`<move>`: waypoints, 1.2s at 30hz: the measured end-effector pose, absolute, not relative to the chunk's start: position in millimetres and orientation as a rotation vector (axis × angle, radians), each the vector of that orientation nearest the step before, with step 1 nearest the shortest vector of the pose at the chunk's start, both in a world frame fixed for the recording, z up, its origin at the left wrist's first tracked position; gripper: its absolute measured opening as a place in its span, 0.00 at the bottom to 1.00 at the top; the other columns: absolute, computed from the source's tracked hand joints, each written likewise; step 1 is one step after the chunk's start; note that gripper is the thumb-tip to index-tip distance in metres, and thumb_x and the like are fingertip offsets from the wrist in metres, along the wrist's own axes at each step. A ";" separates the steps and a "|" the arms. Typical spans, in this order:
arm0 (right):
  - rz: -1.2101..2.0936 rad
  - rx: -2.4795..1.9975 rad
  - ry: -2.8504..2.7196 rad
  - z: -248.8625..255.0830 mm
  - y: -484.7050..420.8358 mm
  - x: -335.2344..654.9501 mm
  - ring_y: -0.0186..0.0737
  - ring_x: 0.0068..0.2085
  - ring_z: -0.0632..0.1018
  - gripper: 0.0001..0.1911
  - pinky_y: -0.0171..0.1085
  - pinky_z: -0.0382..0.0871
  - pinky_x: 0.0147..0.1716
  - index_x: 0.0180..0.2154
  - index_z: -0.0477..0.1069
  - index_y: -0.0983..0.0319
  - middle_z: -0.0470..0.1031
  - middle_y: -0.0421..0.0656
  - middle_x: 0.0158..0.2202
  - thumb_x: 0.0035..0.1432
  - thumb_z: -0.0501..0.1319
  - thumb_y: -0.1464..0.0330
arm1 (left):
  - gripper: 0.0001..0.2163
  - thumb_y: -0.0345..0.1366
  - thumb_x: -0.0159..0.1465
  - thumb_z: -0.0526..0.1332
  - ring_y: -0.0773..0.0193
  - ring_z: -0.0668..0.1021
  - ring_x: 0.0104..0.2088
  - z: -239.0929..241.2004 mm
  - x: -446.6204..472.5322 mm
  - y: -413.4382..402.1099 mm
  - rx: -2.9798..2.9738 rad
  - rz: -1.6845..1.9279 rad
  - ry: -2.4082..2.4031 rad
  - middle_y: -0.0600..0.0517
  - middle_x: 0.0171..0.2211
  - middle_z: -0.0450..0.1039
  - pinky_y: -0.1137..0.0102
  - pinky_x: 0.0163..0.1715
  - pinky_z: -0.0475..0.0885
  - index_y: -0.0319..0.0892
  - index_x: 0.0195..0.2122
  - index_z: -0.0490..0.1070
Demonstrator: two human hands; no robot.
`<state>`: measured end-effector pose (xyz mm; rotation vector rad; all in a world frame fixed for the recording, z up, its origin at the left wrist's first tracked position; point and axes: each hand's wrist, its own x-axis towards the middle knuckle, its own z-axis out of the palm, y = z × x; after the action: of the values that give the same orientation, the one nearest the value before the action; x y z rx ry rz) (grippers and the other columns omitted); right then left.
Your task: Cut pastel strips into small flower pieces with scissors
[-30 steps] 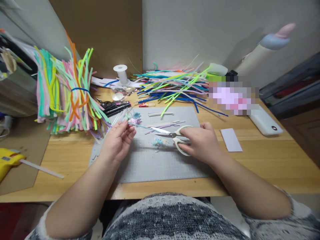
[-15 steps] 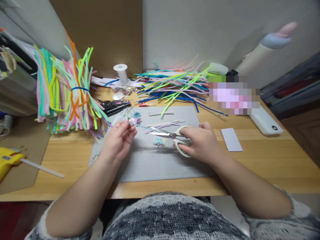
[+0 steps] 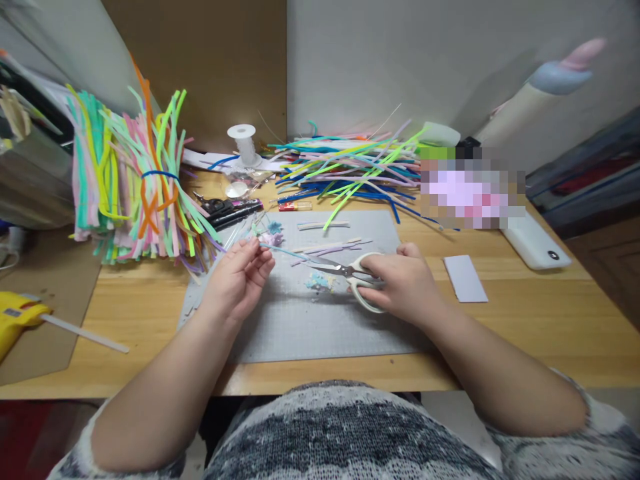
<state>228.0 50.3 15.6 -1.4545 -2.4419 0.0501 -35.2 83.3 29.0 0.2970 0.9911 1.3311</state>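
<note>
My left hand (image 3: 239, 277) pinches one end of a thin light-blue pipe cleaner (image 3: 285, 251) above the grey cutting mat (image 3: 310, 327). Scissors with white handles (image 3: 350, 273) are gripped in my right hand (image 3: 403, 283), and their blades point left toward the free end of that pipe cleaner. A small heap of pale blue fuzz trimmings (image 3: 320, 281) lies on the mat just below the blades. A few small pastel flower shapes (image 3: 270, 235) rest at the mat's far left corner.
A tall bundle of coloured pipe cleaners (image 3: 135, 180) stands at the left, and a loose pile (image 3: 350, 170) lies at the back. Also on the wooden table (image 3: 525, 320): a white spool (image 3: 243, 141), black pliers (image 3: 225, 210), a yellow glue gun (image 3: 17, 317), a white card (image 3: 465, 278), a white phone (image 3: 533, 240).
The scissor blades have closed a little and shifted slightly right along the pipe cleaner. Both hands stay almost where they were.
</note>
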 end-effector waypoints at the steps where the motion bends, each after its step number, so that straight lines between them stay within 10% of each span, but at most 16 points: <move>1: 0.056 -1.453 -2.445 15.2 50.4 228.2 0.38 0.28 0.72 0.12 0.39 0.49 0.37 0.32 0.67 0.60 0.77 0.39 0.27 0.55 0.60 0.58 | 0.06 0.25 0.61 0.58 0.74 0.76 0.21 29.0 -35.3 83.3 0.298 1.332 0.989 0.55 0.20 0.72 0.81 0.25 0.75 0.37 0.28 0.69; 36: 0.025 -1.412 -2.456 17.5 46.6 223.4 0.38 0.28 0.72 0.09 0.39 0.49 0.36 0.32 0.67 0.60 0.77 0.39 0.26 0.55 0.59 0.60 | 0.04 0.26 0.57 0.63 0.72 0.77 0.23 25.6 -30.6 78.0 0.321 1.259 1.008 0.55 0.22 0.72 0.80 0.25 0.75 0.38 0.29 0.68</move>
<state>223.4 46.6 17.5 -1.4116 -2.4561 0.0249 -30.6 78.0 25.6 0.3210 1.0079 1.2592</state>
